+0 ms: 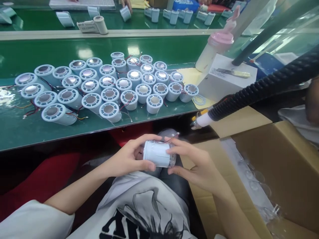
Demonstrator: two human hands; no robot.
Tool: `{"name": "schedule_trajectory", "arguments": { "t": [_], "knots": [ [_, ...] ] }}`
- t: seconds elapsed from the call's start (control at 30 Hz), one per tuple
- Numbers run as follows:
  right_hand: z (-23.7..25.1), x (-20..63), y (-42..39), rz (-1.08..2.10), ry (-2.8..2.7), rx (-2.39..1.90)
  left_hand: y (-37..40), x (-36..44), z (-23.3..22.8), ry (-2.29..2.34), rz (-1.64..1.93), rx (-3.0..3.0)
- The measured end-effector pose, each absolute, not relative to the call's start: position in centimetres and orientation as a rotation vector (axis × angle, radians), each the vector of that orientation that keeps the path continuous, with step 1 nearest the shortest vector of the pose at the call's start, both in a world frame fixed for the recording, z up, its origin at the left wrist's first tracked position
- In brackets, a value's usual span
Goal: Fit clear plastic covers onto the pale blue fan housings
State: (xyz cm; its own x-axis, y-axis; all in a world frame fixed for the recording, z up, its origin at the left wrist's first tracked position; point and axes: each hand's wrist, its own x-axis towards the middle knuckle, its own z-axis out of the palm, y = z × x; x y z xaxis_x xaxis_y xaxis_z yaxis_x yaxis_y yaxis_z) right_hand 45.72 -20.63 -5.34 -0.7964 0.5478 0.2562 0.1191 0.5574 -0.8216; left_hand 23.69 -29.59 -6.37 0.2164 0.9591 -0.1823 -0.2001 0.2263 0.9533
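Observation:
Above my lap I hold a light blue cylindrical housing [157, 153] on its side, with a clear plastic cover around its right end. My left hand [132, 156] wraps its left end, thumb along the lower front. My right hand [193, 159] grips the clear end between fingers and thumb. A thin wire shows by the right fingertips. On the green bench beyond stand several similar light blue cylinders [109, 111], with slotted rims, round silvery centres and thin coloured wires.
An open cardboard box [264, 166] with clear plastic pieces is at my right. A black corrugated hose [249, 89] with a nozzle slants over it. A pink-topped bottle [214, 46] stands behind a white box [225, 78]. Across the bench, another person's hand [127, 5] holds a light blue part.

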Motion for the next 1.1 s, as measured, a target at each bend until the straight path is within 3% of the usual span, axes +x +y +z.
{"name": "schedule_trajectory", "arguments": {
  "t": [0.63,1.1],
  "knots": [
    [-3.9,50.6,-21.2,2.067,-1.828,-0.582,-32.6,29.5,-3.7,1.228,1.04,1.336],
    [-3.4,46.8,-22.3,2.347,-1.589,-0.773,-34.0,26.4,-3.6,1.218,1.079,1.422]
  ]
}}
